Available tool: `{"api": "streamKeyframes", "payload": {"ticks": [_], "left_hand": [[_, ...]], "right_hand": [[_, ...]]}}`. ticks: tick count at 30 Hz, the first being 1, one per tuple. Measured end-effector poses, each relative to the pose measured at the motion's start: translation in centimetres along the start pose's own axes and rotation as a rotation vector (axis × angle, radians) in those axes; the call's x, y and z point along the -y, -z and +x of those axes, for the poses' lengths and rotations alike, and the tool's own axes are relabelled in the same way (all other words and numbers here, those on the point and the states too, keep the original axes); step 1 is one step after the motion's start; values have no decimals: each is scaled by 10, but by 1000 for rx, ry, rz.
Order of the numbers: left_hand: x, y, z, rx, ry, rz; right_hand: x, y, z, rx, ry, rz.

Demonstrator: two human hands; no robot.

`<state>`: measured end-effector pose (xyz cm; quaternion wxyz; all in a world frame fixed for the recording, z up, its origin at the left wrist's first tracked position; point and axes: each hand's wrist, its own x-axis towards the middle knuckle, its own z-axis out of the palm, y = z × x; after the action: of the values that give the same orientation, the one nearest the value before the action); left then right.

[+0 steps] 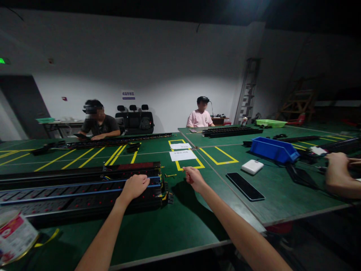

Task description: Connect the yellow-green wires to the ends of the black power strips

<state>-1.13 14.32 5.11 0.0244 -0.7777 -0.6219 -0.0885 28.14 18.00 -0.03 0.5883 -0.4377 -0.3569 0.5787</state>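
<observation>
Grip on the left looks loose: the left hand [135, 186] rests knuckles-up on the end of the stacked black power strips [70, 188], fingers curled onto the top one; whether it clasps it I cannot tell. The right hand [194, 177] hovers over the green desk [158, 226] just right of the strips' end, fingertips pinched together, anything between them too small to make out. A short yellow wire [170, 175] lies between the hands. Beyond lie two white sheets [182, 154]; to the right, a dark phone [244, 186], a white pack [252, 166] and a blue bin [273, 149]. A tin [15, 235] sits at the near left.
</observation>
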Motion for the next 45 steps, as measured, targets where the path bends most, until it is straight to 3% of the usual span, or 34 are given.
{"api": "streamKeyframes", "payload": {"ticks": [45], "left_hand": [[-2,3,-2,-7,-6,-19]], "right_hand": [[1,-1,-2,-10,-7,-6]]}}
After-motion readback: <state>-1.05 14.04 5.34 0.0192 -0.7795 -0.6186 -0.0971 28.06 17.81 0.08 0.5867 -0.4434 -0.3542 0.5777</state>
